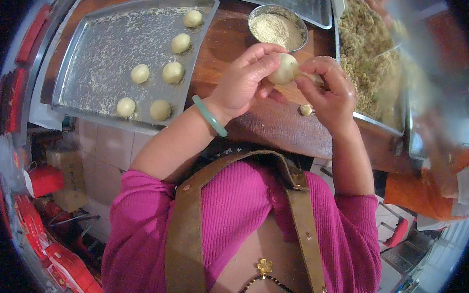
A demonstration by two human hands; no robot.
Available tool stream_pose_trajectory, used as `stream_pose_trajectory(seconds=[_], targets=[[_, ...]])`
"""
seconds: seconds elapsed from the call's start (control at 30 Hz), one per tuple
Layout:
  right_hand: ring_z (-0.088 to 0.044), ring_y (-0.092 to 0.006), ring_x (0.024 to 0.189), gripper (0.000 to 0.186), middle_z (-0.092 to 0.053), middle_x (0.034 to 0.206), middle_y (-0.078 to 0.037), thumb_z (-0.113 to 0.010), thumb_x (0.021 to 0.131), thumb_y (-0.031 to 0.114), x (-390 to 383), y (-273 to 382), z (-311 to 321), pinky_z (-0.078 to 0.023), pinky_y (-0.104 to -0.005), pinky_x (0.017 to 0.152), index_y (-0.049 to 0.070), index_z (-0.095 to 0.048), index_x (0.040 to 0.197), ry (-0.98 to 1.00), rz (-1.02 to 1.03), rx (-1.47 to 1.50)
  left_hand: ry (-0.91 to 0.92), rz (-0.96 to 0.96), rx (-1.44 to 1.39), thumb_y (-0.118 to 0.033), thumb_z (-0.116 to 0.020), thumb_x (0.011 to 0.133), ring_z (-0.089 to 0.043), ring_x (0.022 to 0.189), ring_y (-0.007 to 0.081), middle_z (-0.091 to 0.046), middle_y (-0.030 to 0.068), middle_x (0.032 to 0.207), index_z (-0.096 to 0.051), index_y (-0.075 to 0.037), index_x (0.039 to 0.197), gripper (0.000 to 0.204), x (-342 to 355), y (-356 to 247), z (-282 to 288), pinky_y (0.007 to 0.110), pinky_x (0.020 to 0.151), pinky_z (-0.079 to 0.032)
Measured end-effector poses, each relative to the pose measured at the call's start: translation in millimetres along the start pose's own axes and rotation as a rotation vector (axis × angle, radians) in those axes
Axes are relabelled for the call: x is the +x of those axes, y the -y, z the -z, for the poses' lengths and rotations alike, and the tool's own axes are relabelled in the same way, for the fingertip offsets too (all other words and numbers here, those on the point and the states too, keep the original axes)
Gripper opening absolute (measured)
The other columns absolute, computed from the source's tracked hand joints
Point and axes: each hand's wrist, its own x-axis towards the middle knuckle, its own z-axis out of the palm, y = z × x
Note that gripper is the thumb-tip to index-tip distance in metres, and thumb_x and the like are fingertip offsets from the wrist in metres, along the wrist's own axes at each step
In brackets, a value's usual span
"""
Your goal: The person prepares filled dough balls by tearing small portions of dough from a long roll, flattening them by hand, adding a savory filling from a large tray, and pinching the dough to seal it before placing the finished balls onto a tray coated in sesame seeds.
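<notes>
My left hand (249, 76), with a pale green bangle on its wrist, cups a smooth, pale dough ball (284, 69) above the wooden table. A small dark speck shows on the ball's upper side. Close against the ball's right side, my right hand (326, 83) is closed in a pinch on a bit of dough (314, 79). Whether that bit is still joined to the ball, I cannot tell. Below the hands a small lump of dough (306, 110) lies on the table. Just beyond them stands a metal bowl (304, 41) with pale grains or crumbs in it.
A metal tray (97, 53) at the left, dusted with pale flour or crumbs, carries several dough balls (173, 73). A large tray of brown crumbly filling (368, 60) stands at the right. Other people's blurred arms (435, 136) reach in there. Another metal tray (296, 5) lies at the back.
</notes>
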Motion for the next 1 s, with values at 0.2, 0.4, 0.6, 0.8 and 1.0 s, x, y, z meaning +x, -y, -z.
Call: stream_pose_trajectory(seconds=[0.2, 0.4, 0.6, 0.8, 1.0], targets=[[-0.056, -0.0177, 0.072, 0.02, -0.057, 0.08, -0.009, -0.066, 0.068, -0.002, -2.3, 1.2, -0.3, -0.045, -0.0269, 0.061, 0.002, -0.056, 0.085, 0.106, 0.168, -0.063, -0.001, 0.073, 0.024, -0.037, -0.037, 0.092, -0.053, 0.081, 0.0091, -0.058, 0.0051, 0.093, -0.051, -0.003, 0.11, 0.041, 2.9, 15.3, 1.1, 0.023, 0.065, -0.044], [-0.058, -0.0194, 0.073, 0.015, -0.059, 0.078, -0.01, -0.066, 0.07, 0.002, -0.8, 4.4, 0.9, -0.047, -0.0276, 0.062, 0.002, -0.057, 0.083, 0.132, -0.027, 0.111, -0.08, -0.059, -0.132, -0.036, -0.034, 0.093, -0.052, 0.08, 0.0083, -0.058, 0.0035, 0.089, -0.054, -0.004, 0.105, 0.04, -21.0, -0.6, -2.2, 0.023, 0.064, -0.044], [-0.059, -0.0266, 0.077, 0.015, -0.059, 0.082, -0.011, -0.065, 0.068, 0.006, 5.6, 12.9, -14.1, -0.048, -0.0331, 0.065, 0.003, -0.058, 0.08, 0.237, 0.104, 0.003, -0.133, -0.008, 0.199, -0.037, -0.039, 0.091, -0.052, 0.071, 0.0086, -0.056, 0.0038, 0.082, -0.052, -0.005, 0.101, 0.037, -19.8, 4.6, 12.4, 0.023, 0.057, -0.046], [-0.059, -0.0275, 0.077, 0.014, -0.059, 0.082, -0.011, -0.064, 0.069, 0.006, 13.2, 12.1, -12.6, -0.049, -0.0346, 0.066, 0.003, -0.057, 0.081, 0.291, -0.035, -0.027, -0.097, 0.082, -0.215, -0.037, -0.039, 0.091, -0.052, 0.064, 0.0095, -0.055, 0.0041, 0.079, -0.051, -0.003, 0.101, 0.037, -16.1, 4.5, 19.3, 0.024, 0.057, -0.048], [-0.058, -0.0294, 0.077, 0.017, -0.058, 0.083, -0.012, -0.063, 0.068, 0.006, 19.4, 3.1, -21.6, -0.048, -0.0368, 0.065, 0.003, -0.056, 0.083, 0.336, 0.1, -0.101, -0.154, -0.098, 0.065, -0.035, -0.039, 0.092, -0.051, 0.059, 0.0109, -0.054, 0.0046, 0.079, -0.051, -0.002, 0.1, 0.036, -13.1, 14.6, 27.0, 0.027, 0.054, -0.049]])
